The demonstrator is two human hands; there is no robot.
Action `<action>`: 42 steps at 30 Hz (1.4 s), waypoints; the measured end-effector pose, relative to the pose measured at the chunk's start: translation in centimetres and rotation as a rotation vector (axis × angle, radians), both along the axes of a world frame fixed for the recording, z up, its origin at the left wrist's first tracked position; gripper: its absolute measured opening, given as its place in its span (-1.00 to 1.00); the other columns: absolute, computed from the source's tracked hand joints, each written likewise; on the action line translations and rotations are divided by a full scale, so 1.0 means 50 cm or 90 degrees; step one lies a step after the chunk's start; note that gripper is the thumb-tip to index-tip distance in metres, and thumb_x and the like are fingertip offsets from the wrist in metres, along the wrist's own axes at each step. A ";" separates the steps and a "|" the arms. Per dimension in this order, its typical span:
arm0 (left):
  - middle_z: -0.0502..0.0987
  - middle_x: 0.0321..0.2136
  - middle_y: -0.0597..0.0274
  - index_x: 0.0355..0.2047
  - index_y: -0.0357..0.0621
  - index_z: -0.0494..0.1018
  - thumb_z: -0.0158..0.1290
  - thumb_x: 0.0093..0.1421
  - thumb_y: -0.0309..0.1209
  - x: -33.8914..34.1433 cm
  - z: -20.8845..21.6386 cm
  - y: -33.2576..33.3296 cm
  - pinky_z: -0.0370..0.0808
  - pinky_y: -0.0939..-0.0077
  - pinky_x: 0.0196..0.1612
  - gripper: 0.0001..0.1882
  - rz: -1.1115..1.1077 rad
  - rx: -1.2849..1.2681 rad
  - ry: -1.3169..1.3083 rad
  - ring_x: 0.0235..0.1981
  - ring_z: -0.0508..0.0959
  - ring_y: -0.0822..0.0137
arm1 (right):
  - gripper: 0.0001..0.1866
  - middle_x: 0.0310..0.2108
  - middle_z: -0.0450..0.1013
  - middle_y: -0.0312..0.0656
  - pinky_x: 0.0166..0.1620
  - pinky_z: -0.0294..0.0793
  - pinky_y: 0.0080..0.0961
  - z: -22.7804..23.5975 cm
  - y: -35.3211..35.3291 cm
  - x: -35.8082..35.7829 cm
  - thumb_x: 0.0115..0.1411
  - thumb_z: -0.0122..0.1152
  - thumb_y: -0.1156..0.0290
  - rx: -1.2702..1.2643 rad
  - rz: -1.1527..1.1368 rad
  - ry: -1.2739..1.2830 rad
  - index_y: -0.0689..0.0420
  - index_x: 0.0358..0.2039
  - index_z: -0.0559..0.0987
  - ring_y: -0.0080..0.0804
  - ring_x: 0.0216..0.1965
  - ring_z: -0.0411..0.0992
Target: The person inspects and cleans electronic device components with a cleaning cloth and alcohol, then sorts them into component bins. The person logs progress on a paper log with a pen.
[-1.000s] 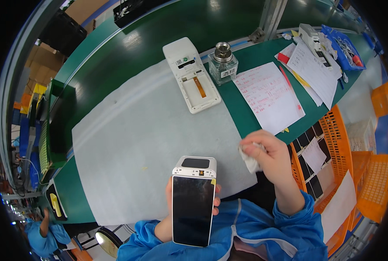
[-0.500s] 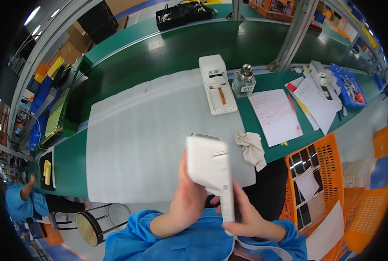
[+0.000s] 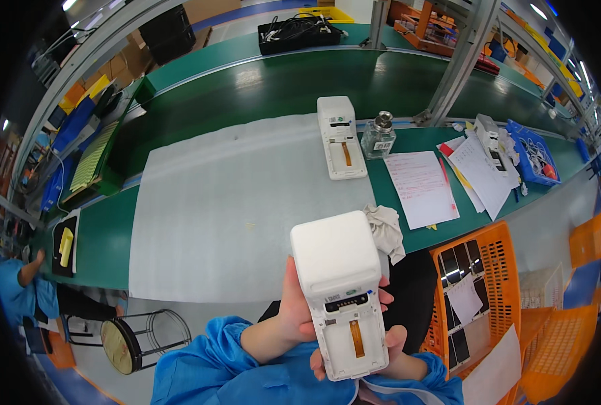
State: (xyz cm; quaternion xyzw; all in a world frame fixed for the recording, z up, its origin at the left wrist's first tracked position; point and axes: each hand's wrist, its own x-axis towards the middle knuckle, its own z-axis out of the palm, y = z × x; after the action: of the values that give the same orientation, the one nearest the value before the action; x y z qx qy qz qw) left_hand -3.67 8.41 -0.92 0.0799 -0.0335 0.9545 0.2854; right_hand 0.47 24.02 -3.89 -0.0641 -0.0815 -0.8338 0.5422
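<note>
Both hands hold a white handheld payment terminal (image 3: pixel 335 253) above the near edge of the bench. It has a rounded bulky end pointing away from me, a black contact strip and an orange ribbon cable in its open lower face. My left hand (image 3: pixel 292 307) is closed round its left side. The fingers of my right hand (image 3: pixel 400 358) wrap its right side and lower end, partly hidden behind it. A similar white terminal (image 3: pixel 335 111) lies farther off, on a grey mat (image 3: pixel 226 223), also showing an orange ribbon cable. A crumpled pale cloth (image 3: pixel 385 233) lies just beyond the held terminal.
A glass bottle with a metal cap (image 3: pixel 379 143) stands beside the far terminal. Handwritten sheets (image 3: pixel 422 192) and a blue basket (image 3: pixel 530 177) of cables lie to the right. An orange crate (image 3: pixel 507 270) holds dark panels, lower right. Left are a stool (image 3: pixel 120 347) and a person in blue (image 3: pixel 18 287).
The held terminal has turned from edge-on to show its open face with the ribbon cable. My hands have shifted their hold on it, and the view has moved slightly.
</note>
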 end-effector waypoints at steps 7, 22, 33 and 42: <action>0.31 -0.07 -0.26 0.30 -0.22 -0.08 -0.35 -0.11 0.58 0.055 -0.013 -0.004 0.36 0.06 -0.04 0.23 0.089 -0.314 -0.052 -0.08 0.42 -0.08 | 0.06 0.10 0.05 0.62 0.10 0.22 0.18 -0.011 -0.007 0.022 -0.18 0.12 0.14 0.026 -0.052 -0.008 0.27 0.32 -0.04 0.51 0.05 0.20; 0.24 0.00 -0.30 0.31 -0.20 -0.15 -0.31 -0.10 0.54 0.060 -0.023 -0.018 0.31 -0.06 -0.01 0.22 0.042 -0.275 -0.038 -0.02 0.37 -0.14 | 0.03 0.19 -0.02 0.52 -0.06 0.41 0.17 -0.005 0.011 0.035 -0.10 0.19 0.19 0.140 -0.043 0.046 0.08 0.36 -0.09 0.59 0.12 0.10; 0.24 0.02 -0.30 0.31 -0.18 -0.15 -0.37 0.00 0.49 0.046 -0.015 -0.005 0.30 -0.10 0.02 0.13 -0.003 -0.091 -0.049 -0.01 0.37 -0.16 | 0.00 0.24 0.10 0.20 0.06 0.37 0.13 0.010 0.035 0.048 0.00 0.32 0.17 0.314 -0.007 0.081 0.00 0.35 -0.07 0.21 0.18 0.21; 0.32 0.09 0.11 0.29 -0.12 0.00 -0.18 0.21 0.23 0.060 -0.030 -0.017 0.39 0.30 0.03 -0.16 0.096 -0.423 0.048 -0.01 0.44 0.22 | -0.45 -0.11 0.39 0.11 -0.04 0.37 -0.23 0.084 0.060 -0.083 0.31 -0.18 0.03 0.970 -0.894 0.934 0.35 -0.15 0.48 -0.07 -0.12 0.39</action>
State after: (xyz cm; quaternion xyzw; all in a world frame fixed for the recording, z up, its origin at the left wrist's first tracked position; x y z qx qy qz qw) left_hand -0.65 7.57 -2.44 0.0198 0.2956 0.9281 0.2256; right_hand -3.66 27.04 0.31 -0.2115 0.7866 -0.5453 -0.1979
